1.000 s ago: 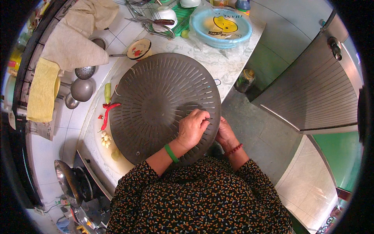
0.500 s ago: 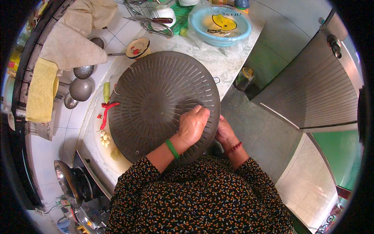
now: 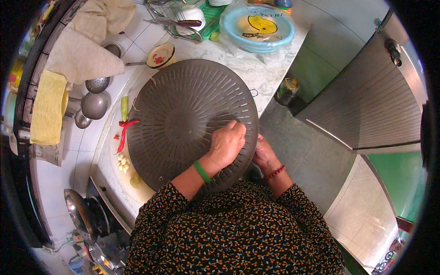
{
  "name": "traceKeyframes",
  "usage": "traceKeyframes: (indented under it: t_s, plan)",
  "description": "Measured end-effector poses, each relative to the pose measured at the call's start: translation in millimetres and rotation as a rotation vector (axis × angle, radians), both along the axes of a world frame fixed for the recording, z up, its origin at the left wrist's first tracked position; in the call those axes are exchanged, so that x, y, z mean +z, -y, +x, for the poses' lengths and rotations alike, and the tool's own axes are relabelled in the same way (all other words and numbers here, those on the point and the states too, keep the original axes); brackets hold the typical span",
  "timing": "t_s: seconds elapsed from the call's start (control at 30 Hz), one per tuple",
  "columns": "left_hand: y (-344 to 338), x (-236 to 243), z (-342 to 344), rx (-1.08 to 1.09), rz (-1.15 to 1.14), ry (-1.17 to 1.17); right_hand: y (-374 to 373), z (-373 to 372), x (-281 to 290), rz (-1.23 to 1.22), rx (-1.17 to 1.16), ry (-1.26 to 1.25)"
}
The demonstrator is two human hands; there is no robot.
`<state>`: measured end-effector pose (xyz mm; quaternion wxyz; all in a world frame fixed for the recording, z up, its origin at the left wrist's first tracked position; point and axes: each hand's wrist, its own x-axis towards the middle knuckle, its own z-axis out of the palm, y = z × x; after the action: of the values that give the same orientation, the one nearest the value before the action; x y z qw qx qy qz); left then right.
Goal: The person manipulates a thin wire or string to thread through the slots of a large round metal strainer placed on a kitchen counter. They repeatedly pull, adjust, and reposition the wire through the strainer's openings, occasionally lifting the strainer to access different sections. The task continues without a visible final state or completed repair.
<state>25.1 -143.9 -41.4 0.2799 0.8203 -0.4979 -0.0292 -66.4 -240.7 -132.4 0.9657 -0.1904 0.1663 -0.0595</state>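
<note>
A large, dark grey round slotted tray (image 3: pixel 178 101) lies tilted over the front of the counter, close against my body. My left hand (image 3: pixel 227 144), with a green band at its wrist, is closed in a fist over the tray's right part; whatever its fingers may hold is hidden. At the tray's right edge, my right hand (image 3: pixel 266 153) grips the rim, its fingertips out of sight behind it. Left of the tray lie a red chili (image 3: pixel 123 137), a green pepper (image 3: pixel 124 108) and several peeled garlic cloves (image 3: pixel 123 163).
A small enamel pan (image 3: pixel 160 56) stands behind the tray. Farther back are a green dish rack (image 3: pixel 213 20) and a light blue basin (image 3: pixel 261 43) in clear plastic. Ladles (image 3: pixel 95 105) hang at left above a wok (image 3: pixel 80 213). A metal-faced door (image 3: pixel 366 91) stands at right.
The view has shifted very slightly. Both hands and the tray keep nearly the same place, with my left hand still closed over the slots.
</note>
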Motion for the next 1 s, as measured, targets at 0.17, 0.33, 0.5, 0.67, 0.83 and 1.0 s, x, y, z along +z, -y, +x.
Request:
traceKeyframes:
  t_s: [0.17,0.33,0.5,0.67,0.83,1.0]
  plan:
    - [-1.4,-5.0,4.8,0.026,-0.092,-0.166,-1.0,-0.8,-0.1,-0.013,-0.012,0.018]
    - [-6.5,-4.0,8.0,0.027,-0.217,-0.285,-3.3,0.7,8.3,-0.028,-0.023,0.012]
    - [-12.6,0.0,5.8,-0.035,-0.229,-0.282,-1.8,2.8,6.2,0.005,-0.024,-0.004]
    - [-12.5,4.5,4.5,-0.054,-0.209,-0.311,4.0,-3.2,0.9,-0.013,-0.166,-0.085]
    - [-8.5,18.6,-9.0,-0.088,-0.158,-0.325,11.5,-33.5,12.8,-0.074,-0.289,0.007]
    - [17.3,31.9,-22.1,-0.231,-0.111,-0.189,10.1,-49.8,46.4,-0.302,-0.432,-0.003]
